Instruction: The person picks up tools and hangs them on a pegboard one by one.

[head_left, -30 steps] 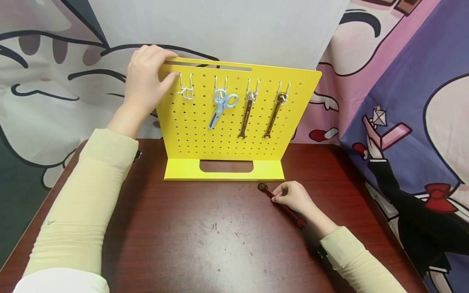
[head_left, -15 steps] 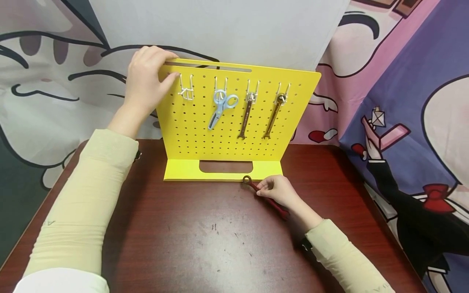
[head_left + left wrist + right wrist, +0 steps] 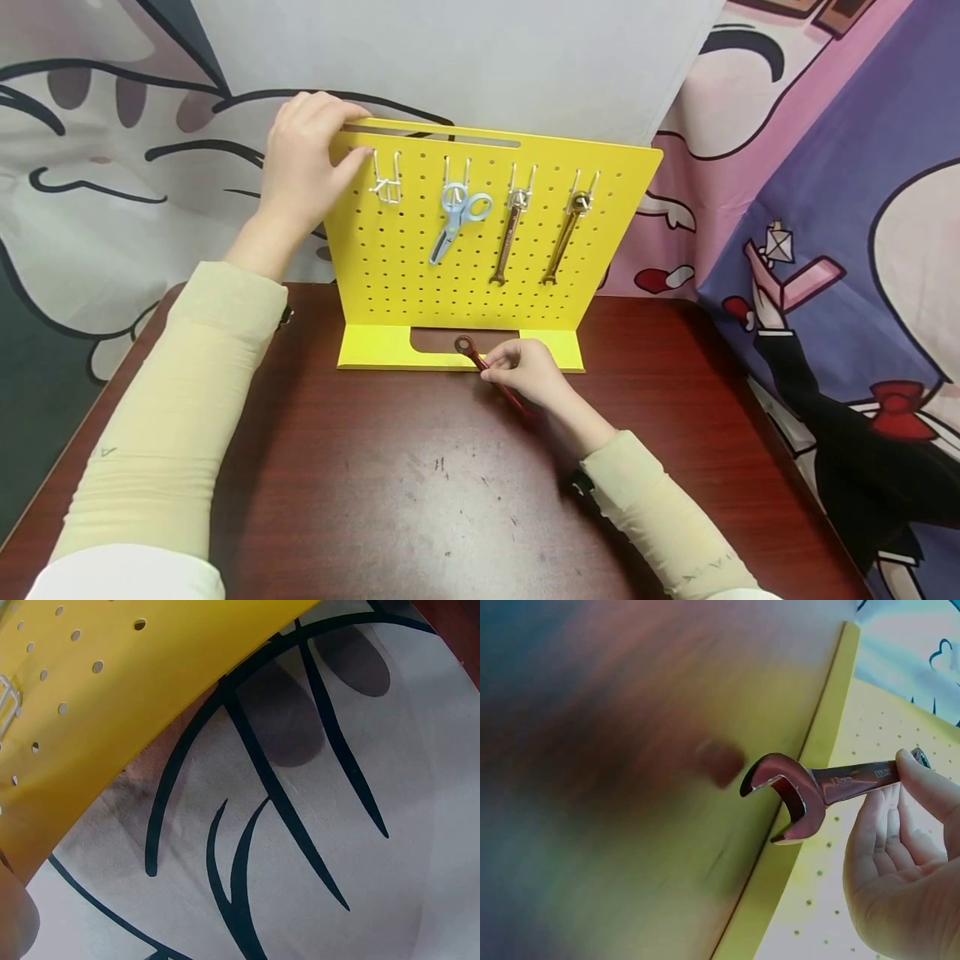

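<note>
My left hand [image 3: 303, 162] grips the upper left corner of a yellow pegboard [image 3: 633, 179], its thumb on the front face. A red combination wrench [image 3: 855, 781] is pinched between the thumb and fingers of my right hand [image 3: 534, 373]. Its ring end points up and left, over the board's base [image 3: 375, 346]. In the right wrist view the open jaw end faces the camera. On white hooks hang light blue scissors [image 3: 452, 223] and two more wrenches, one in the middle right [image 3: 506, 243] and one farther right [image 3: 562, 246]. A bare white hook [image 3: 387, 190] sits beside my left thumb.
The pegboard stands at the back of a dark red-brown table [image 3: 435, 492]. Behind it are a pale panel [image 3: 450, 58] and cartoon-printed cloth [image 3: 810, 192] on both sides. The base has a cut-out slot in its middle.
My right hand has carried the wrench leftward and a little away from me, from right of the base to in front of its slot. My left hand keeps its grip on the board.
</note>
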Demonstrator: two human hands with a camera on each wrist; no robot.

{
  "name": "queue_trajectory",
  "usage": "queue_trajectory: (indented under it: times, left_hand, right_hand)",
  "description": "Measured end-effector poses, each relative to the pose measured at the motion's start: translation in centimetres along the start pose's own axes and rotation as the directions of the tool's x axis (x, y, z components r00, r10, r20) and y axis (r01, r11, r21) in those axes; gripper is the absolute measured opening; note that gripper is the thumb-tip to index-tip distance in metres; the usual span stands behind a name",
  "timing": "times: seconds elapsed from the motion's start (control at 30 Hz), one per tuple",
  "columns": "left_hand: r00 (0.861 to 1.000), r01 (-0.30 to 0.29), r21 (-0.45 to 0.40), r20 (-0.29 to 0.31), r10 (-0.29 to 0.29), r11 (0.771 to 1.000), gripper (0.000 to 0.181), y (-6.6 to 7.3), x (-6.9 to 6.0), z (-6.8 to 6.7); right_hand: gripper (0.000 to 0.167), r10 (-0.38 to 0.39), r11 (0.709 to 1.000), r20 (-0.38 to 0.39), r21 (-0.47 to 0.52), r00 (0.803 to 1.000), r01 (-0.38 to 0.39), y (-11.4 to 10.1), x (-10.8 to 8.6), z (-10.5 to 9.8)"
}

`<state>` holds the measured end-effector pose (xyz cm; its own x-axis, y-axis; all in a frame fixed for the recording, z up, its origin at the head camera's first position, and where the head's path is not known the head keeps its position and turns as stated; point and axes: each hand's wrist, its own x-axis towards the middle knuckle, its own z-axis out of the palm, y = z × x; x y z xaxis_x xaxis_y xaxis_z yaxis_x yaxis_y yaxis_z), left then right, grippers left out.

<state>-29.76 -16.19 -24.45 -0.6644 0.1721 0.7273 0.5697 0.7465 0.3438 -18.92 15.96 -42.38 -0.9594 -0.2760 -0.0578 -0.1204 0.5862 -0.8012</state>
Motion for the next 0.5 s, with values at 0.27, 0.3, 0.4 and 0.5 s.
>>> queue_trajectory:
  times: [0.27, 0.3, 0.4, 0.5]
  left_hand:
    - [1.000, -0.001, 0.001, -0.002, 0.001, 1.000, 0.032, 0.1, 0.0, 0.0]
    - [1.000, 0.000, 0.003, -0.001, 0.000, 1.000, 0.032, 0.1, 0.0, 0.0]
    - [1.000, 0.004, 0.007, 0.002, -0.004, 1.000, 0.032, 0.1, 0.0, -0.1]
    - [1.000, 0.002, 0.010, 0.003, -0.003, 1.000, 0.032, 0.1, 0.0, -0.1]
  right_hand:
    - [0.012, -0.026, 0.997, -0.039, 0.070, 0.999, 0.029, -2.6, 1.7, 1.5]
    - [0.012, -0.027, 0.996, -0.043, 0.082, 0.999, 0.031, -2.9, 1.9, 1.6]
    - [0.015, -0.033, 0.993, -0.053, 0.109, 0.998, 0.038, -3.7, 2.5, 1.8]
    - [0.016, -0.036, 0.989, -0.062, 0.138, 0.997, 0.044, -4.7, 3.0, 2.0]
